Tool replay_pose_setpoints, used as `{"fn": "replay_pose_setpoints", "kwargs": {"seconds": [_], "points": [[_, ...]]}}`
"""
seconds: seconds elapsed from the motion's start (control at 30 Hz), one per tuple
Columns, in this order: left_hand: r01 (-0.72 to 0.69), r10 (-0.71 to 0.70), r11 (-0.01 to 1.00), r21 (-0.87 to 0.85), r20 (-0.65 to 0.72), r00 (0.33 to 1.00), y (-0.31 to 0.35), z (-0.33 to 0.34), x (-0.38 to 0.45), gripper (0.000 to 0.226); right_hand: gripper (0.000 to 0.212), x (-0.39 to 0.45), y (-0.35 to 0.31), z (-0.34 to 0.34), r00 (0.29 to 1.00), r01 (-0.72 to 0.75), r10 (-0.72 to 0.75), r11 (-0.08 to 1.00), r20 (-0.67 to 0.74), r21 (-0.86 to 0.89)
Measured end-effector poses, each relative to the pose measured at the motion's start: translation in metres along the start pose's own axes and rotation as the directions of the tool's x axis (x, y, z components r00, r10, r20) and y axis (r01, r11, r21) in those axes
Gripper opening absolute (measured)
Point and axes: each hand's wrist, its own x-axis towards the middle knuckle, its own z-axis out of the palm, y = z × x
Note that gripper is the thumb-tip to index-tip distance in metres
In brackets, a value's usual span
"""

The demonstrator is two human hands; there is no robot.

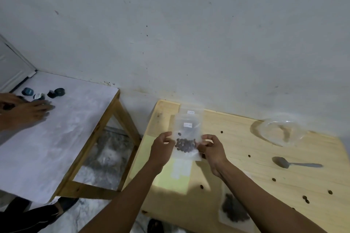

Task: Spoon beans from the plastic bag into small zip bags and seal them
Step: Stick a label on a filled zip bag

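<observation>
Second wooden-framed table with a white top (56, 138) stands left of the work table, apart from it. Small dark round containers (44, 93) clustered at its far left corner. Another person's hand (28, 111) rests flat on the white top just beside them. Grey-white scuffed wall (170, 34) behind. Mottled grey floor (106, 157) shows under the frame. Dark-trousered leg (28, 217) at bottom left.

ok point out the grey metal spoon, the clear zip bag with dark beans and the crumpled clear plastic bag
grey metal spoon (282, 162), head view, on its bowl
clear zip bag with dark beans (186, 144), head view, on the beans
crumpled clear plastic bag (280, 131), head view, its middle
</observation>
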Motion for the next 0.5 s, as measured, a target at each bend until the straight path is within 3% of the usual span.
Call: {"fn": "replay_pose_setpoints", "kwargs": {"seconds": [0.23,0.37,0.5], "points": [[0.028,-0.027,1.000,-0.010,0.037,0.999,0.015,0.023,0.030,0.040,0.029,0.031,-0.009,0.003,0.988,0.053,-0.064,0.995,-0.137,-0.085],[0.055,-0.055,0.998,-0.023,0.004,0.999,0.025,0.031,0.043,0.042,0.057,0.041,-0.014,0.005,0.996,0.013,-0.030,0.976,-0.078,-0.217],[0.048,-0.048,0.999,-0.012,-0.026,0.999,0.024,0.034,0.049,0.039,0.077,0.044,-0.018,0.005,1.000,0.017,-0.021,0.971,-0.017,-0.239]]}}
